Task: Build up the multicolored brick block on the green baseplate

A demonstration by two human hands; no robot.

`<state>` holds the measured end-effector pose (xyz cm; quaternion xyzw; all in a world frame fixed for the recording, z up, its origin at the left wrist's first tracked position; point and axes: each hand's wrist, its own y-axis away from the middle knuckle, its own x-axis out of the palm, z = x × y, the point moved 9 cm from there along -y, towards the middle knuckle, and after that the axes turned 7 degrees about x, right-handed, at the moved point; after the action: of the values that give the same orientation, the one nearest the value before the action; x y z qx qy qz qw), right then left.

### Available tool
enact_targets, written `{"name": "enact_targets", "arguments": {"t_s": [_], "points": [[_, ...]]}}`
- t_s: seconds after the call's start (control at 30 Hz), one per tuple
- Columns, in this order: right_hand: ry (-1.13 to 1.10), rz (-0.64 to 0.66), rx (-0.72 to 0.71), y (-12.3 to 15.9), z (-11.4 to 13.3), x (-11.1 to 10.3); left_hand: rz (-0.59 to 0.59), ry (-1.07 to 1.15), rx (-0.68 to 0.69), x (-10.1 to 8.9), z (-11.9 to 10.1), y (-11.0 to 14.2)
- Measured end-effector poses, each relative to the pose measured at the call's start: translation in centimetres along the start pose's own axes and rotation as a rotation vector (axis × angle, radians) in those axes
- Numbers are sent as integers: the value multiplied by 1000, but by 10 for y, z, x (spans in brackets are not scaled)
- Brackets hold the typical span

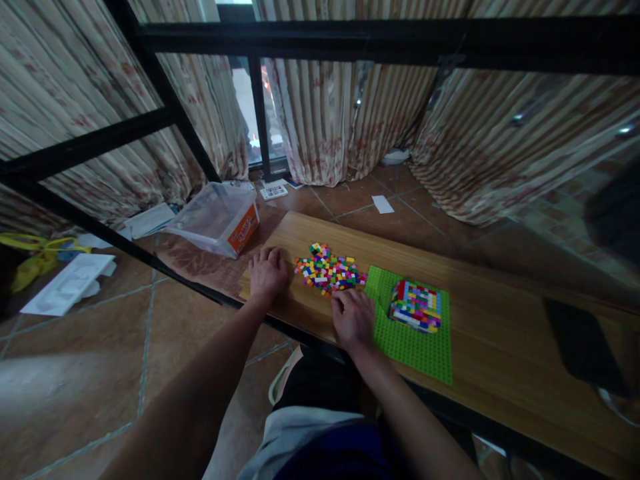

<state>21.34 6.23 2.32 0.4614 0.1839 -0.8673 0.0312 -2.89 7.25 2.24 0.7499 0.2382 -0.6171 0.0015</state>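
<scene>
A loose pile of small toy bricks (330, 270) in many colours lies on the wooden table. To its left, my left hand (269, 273) rests palm down near the table's end, fingers slightly apart and holding nothing I can see. Against the pile's near edge, my right hand (353, 319) has its fingers curled together; whatever is under them is hidden. Right beside that hand is a green baseplate (410, 357), its left part partly covered by the hand. On the baseplate stands a block-shaped build of multicoloured bricks (416, 305), several layers high.
The wooden table (500, 333) runs off to the right, with a dark phone-like slab (585, 343) and a white cable on it. A clear plastic bin (210, 213) with an orange label stands beyond the left end. A black metal frame (350, 40) crosses before the curtains.
</scene>
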Motion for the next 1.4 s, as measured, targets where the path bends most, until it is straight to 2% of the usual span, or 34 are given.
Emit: {"name": "enact_targets", "arguments": {"t_s": [0.13, 0.27, 0.37, 0.5, 0.63, 0.77, 0.87, 1.2, 1.4], "points": [[-103, -7, -44, 3, 2, -8, -7, -1, 8, 1, 0, 0], [-282, -45, -30, 14, -6, -36, -16, -8, 11, 2, 2, -1], [-339, -74, 50, 23, -27, -64, -10, -11, 14, 2, 2, -1], [-294, -131, 104, 33, -62, -101, 1, -6, 5, 0, 1, -1], [-209, -171, 113, 34, -93, -126, -1, -1, -2, -1, 0, -1], [-110, -107, 139, 29, -112, -129, -1, -10, -7, -1, 1, -2], [-49, -79, 160, 25, -117, -127, 5, -13, -9, -1, 1, -3], [61, -97, 121, 15, -106, -126, 2, 5, -9, 0, 1, -3], [148, 17, 7, 5, -101, -121, -1, -1, -5, -1, 1, -3]]}}
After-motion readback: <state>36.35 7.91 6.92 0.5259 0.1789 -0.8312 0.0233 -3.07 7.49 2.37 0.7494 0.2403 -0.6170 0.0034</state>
